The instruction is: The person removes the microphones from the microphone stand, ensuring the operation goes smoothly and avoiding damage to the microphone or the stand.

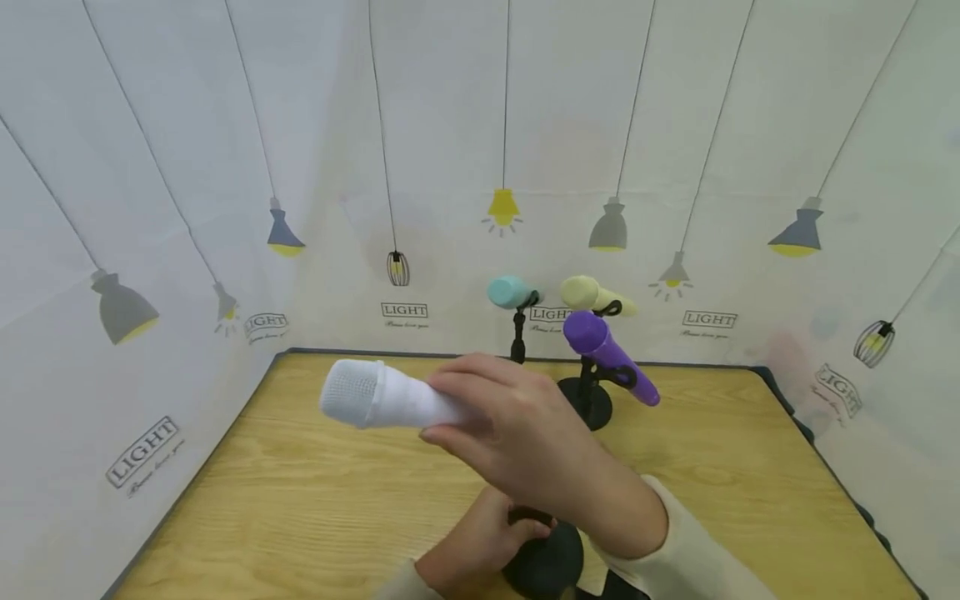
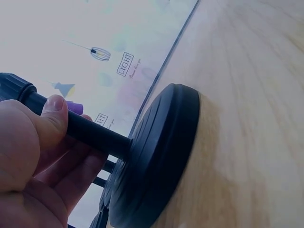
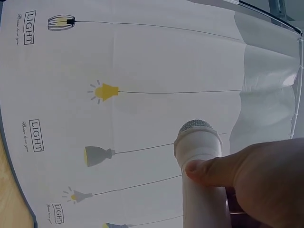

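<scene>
Right hand (image 1: 525, 437) grips white microphone (image 1: 382, 397) above wooden tabletop (image 1: 300, 500), head pointing left. Left hand (image 1: 480, 550) curled round black stand (image 1: 546, 560) pole, base seemingly resting on tabletop. Purple microphone (image 1: 609, 354) clipped behind.

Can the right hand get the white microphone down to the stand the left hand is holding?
Probably yes. The right hand grips the white microphone above the stand, which the left hand holds by its post; nothing lies between them.
</scene>
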{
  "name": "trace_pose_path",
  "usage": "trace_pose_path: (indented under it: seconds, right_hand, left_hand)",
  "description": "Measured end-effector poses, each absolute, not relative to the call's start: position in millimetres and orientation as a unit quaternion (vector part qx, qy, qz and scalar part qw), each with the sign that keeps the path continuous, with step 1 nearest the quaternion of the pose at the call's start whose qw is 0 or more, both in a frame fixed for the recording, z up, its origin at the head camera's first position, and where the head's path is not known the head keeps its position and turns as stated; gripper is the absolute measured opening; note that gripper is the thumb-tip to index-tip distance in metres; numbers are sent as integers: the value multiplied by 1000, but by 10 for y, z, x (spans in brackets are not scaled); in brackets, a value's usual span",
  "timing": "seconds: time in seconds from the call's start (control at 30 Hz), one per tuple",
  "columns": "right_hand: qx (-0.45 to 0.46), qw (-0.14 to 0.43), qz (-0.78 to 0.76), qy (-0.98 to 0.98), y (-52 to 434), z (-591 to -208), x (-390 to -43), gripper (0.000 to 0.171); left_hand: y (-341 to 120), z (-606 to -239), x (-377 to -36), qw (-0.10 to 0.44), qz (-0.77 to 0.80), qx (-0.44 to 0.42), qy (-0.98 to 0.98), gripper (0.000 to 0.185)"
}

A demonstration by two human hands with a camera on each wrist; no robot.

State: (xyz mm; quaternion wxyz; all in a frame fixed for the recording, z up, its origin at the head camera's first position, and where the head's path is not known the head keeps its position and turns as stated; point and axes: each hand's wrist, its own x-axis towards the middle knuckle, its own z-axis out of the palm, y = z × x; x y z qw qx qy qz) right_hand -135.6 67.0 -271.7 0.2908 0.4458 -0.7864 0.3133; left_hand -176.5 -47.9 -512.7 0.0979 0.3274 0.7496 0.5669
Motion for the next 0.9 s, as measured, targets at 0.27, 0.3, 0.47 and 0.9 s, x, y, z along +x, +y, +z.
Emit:
trace_pose_path:
  seconds: [0.27,0.3,0.47,0.9]
  right_hand:
    - [405,283,328,-805,857,-2758,-1359,33]
    - [400,280,332,-807,878,-2772,-1363,34]
    - [377,276,347,-813,989,-2843,-1382,37]
    - [321,279,352,-834,1276,-3008,-1398,40]
  left_hand:
    - [-505,-5049,-1722,89,544,302,778,9]
    - [-509,-5049,-1718,88,543,299,780,9]
    - [-536,-5062,-1709,84,541,296,783,7]
    - [-604,-5097,-1711,85,543,294,782,9]
